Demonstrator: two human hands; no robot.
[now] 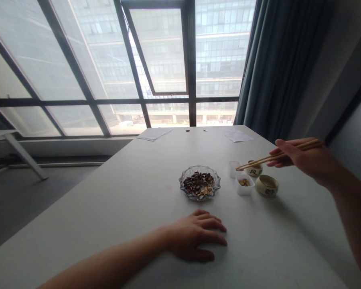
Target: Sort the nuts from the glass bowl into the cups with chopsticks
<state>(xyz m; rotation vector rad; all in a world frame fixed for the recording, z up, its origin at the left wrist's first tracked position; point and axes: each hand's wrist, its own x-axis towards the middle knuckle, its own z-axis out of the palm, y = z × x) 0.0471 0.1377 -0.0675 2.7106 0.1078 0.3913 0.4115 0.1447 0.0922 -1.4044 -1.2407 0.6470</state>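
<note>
My right hand (297, 154) grips a pair of wooden chopsticks (276, 155), whose tips hover above the small plastic cups. Whether a small piece sits between the tips is too small to tell. Below them, a translucent cup (244, 190) holds some pale brown pieces. Behind it stands another translucent cup (233, 170), partly covered by the chopsticks. Flat on the table, my left hand (198, 236) has its fingers spread and holds nothing. Just beyond it is a scalloped glass dish (183, 192) with dark seeds or shells and a few pale pieces at its near right.
Two cream ceramic cups with dark characters, a nearer cup (267, 187) and a farther cup (255, 170), stand right of the plastic cups. Paper sheets (153, 134) and more paper (238, 135) lie at the far end of the white table (132, 200), before the windows.
</note>
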